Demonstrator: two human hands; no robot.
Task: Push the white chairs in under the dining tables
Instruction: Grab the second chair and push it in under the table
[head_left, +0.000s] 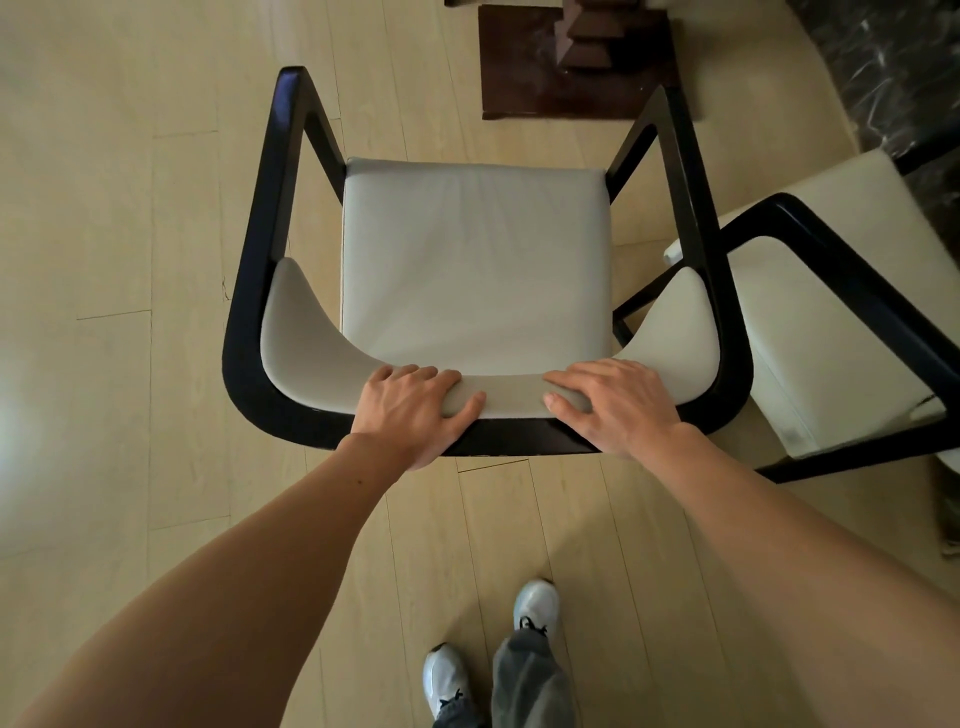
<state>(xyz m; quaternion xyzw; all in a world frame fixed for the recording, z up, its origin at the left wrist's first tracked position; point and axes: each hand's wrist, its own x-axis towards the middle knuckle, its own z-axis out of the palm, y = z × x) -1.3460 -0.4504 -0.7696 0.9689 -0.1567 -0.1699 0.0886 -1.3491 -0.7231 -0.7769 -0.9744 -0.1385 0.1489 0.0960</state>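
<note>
Both hands, left (415, 410) and right (615, 408), wrap their fingers (415, 375) over the chair (475, 260) back, braced to push it far toward the counter base (524, 67).

pale wood plank floor (104, 260); dark wooden pedestal base (571, 62) at top.

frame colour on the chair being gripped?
Glossy black frame around a pale grey-white seat; both hands grip the padded backrest. Head view, the only one, shows it clearly.
</note>
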